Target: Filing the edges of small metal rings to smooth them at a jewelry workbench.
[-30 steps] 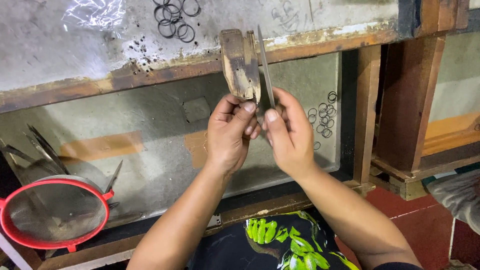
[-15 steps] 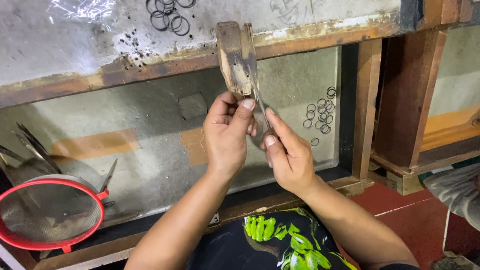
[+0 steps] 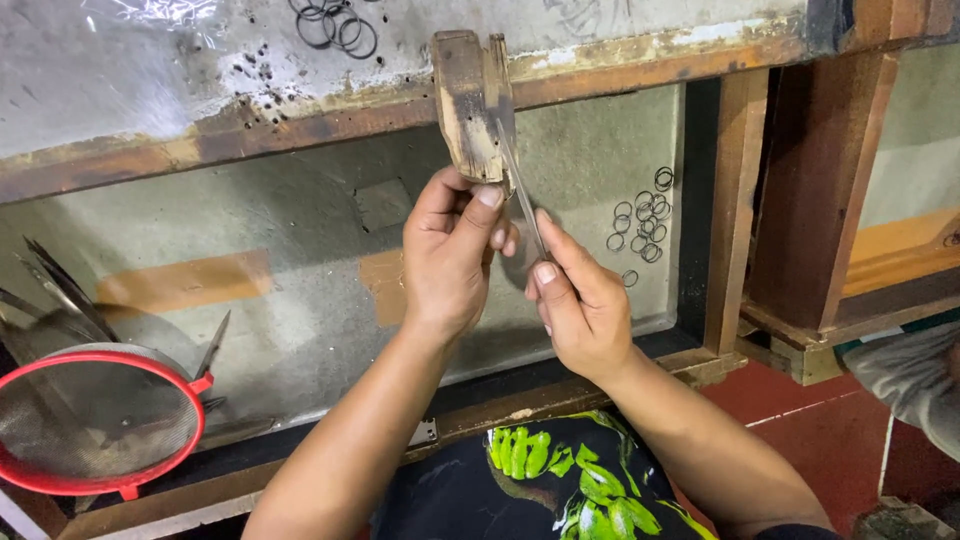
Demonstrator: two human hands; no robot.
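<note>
My left hand point(image 3: 452, 255) grips the lower end of a worn wooden block point(image 3: 466, 105) held upright in front of a wooden shelf edge. My right hand point(image 3: 578, 295) pinches a thin, dark metal blade point(image 3: 521, 190) that slants down from the block's right side, thumb and fingers closed on its lower end. The blade's upper end lies against the block. Both forearms reach up from the bottom of the view.
A red-rimmed mesh sieve point(image 3: 90, 420) holding several thin blades sits at the lower left. Small metal rings lie in a cluster point(image 3: 640, 222) in the grey tray and another ring cluster point(image 3: 335, 25) on the upper shelf. A wooden post point(image 3: 735, 200) stands to the right.
The blade has slid downward along the block, and my right hand has dropped lower with it. My left hand stays on the block.
</note>
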